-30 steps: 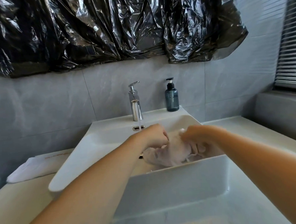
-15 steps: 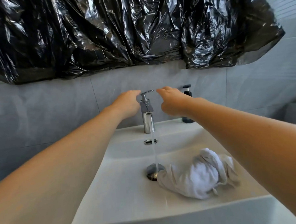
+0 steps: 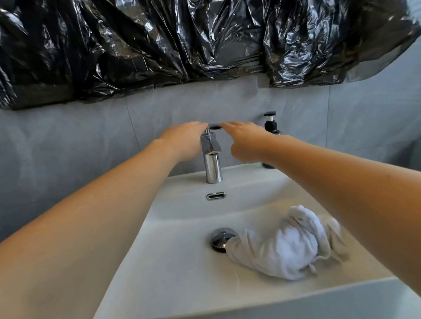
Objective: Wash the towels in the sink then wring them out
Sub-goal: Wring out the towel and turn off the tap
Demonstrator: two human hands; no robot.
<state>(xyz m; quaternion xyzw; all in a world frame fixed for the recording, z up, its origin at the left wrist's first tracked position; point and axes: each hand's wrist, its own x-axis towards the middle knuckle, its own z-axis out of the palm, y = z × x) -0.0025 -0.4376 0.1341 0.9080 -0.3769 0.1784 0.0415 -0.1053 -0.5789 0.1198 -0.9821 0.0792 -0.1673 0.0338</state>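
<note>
Both your hands are stretched forward to the chrome tap (image 3: 211, 156) at the back of the white sink (image 3: 176, 266). Your left hand (image 3: 185, 140) lies just left of the tap's top, fingers fairly straight and reaching toward the lever (image 3: 215, 126); whether they touch it is hard to tell through the blur. Your right hand (image 3: 246, 142) is just right of the tap, fingers extended toward the same lever, thumb hanging below, nothing held in it. The wet white towel (image 3: 287, 245) lies bunched in the basin, right of centre, one end touching the round metal drain (image 3: 222, 239). An overflow slot (image 3: 215, 196) sits below the tap. A dark soap dispenser (image 3: 271, 129) stands behind your right wrist. Crumpled black plastic sheeting (image 3: 198, 35) hangs across the grey tiled wall (image 3: 57, 143) above.
</note>
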